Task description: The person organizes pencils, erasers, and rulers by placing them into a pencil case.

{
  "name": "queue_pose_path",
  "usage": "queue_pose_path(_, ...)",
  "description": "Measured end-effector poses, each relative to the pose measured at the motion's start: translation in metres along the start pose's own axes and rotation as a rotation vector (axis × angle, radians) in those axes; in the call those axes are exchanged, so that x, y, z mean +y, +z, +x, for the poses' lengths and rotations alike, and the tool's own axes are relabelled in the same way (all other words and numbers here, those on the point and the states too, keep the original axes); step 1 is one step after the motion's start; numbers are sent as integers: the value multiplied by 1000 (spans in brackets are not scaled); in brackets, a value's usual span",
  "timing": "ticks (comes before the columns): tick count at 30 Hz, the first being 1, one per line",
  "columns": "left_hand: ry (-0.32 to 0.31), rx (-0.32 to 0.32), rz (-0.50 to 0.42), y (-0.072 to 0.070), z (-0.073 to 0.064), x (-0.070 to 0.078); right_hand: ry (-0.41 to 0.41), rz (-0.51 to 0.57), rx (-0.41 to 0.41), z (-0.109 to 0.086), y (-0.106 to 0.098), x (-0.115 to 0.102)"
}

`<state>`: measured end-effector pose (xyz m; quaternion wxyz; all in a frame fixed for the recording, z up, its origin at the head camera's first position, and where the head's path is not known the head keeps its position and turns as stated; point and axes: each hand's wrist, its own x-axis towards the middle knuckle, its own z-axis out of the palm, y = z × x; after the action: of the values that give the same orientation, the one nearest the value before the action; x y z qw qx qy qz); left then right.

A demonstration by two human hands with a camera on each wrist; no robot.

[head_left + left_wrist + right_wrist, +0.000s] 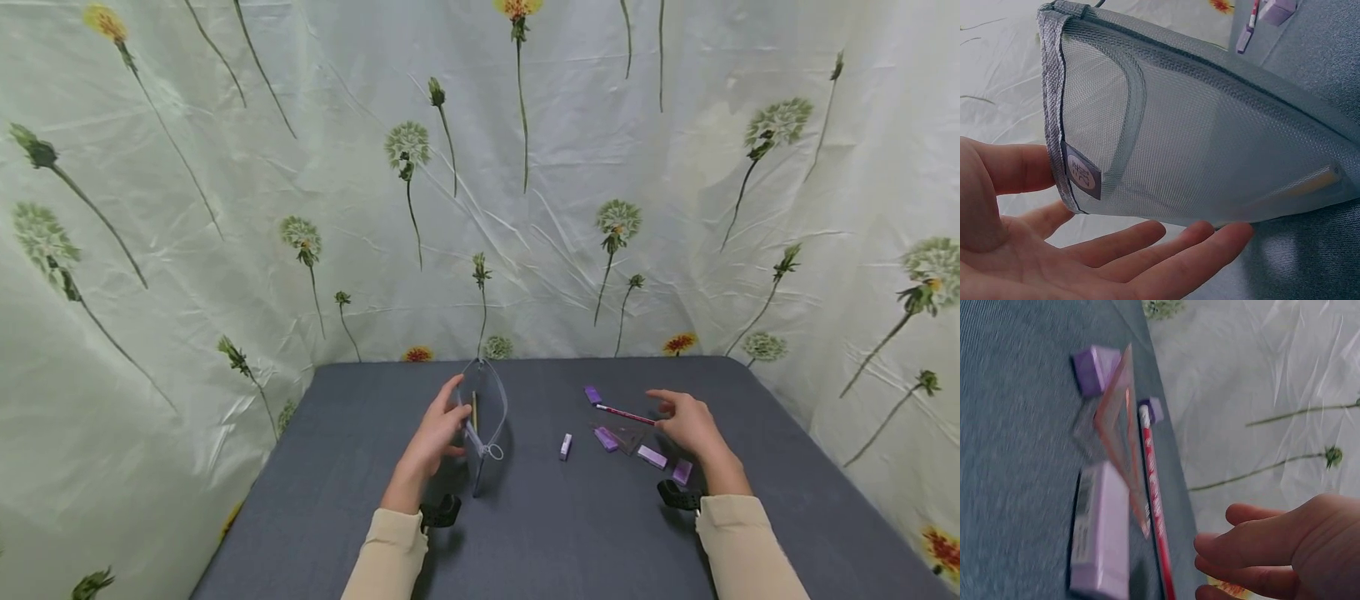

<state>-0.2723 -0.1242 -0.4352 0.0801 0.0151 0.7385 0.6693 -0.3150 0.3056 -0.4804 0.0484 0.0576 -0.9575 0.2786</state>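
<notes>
A see-through mesh zip pouch (491, 408) stands upright with its mouth open. My left hand (438, 425) pinches its near edge between thumb and a finger, beside a small label (1085, 175); the other fingers extend under the mesh in the left wrist view. Inside lies a yellowish pencil (474, 410). My right hand (686, 425) hovers with fingers loosely bent, holding nothing, close to the end of a red pencil (626, 414) with a white tip. Under that pencil's side of the table lie a clear set square (1105, 422) and a lilac eraser (1102, 531).
More purple and lilac blocks lie around: one (592, 395) by the pencil's white tip, one (606, 439) by the set square, one (682, 472) near the right wrist. A small white-and-lilac block (566, 447) sits mid-table. Behind the dark table (360, 442) hangs a flowered curtain (555, 275).
</notes>
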Motion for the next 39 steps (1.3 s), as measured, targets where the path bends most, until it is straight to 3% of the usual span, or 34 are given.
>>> queue_pose_path(6, 2, 4, -2, -4, 19, -25, -21, -24, 12, 1, 5, 15)
queue_pose_path(10, 16, 12, 7, -4, 24, -32, -22, -26, 19, 3, 10, 20)
queue_pose_path(22, 11, 31, 35, -3, 24, -32, 30, -39, 22, 3, 13, 22)
queue_pose_path(31, 16, 39, 36, -3, 24, -31, -28, -70, -16, 5, 14, 23)
queue_pose_path(39, 18, 41, 38, -3, 23, -30, -23, -97, 72, 6, 16, 24)
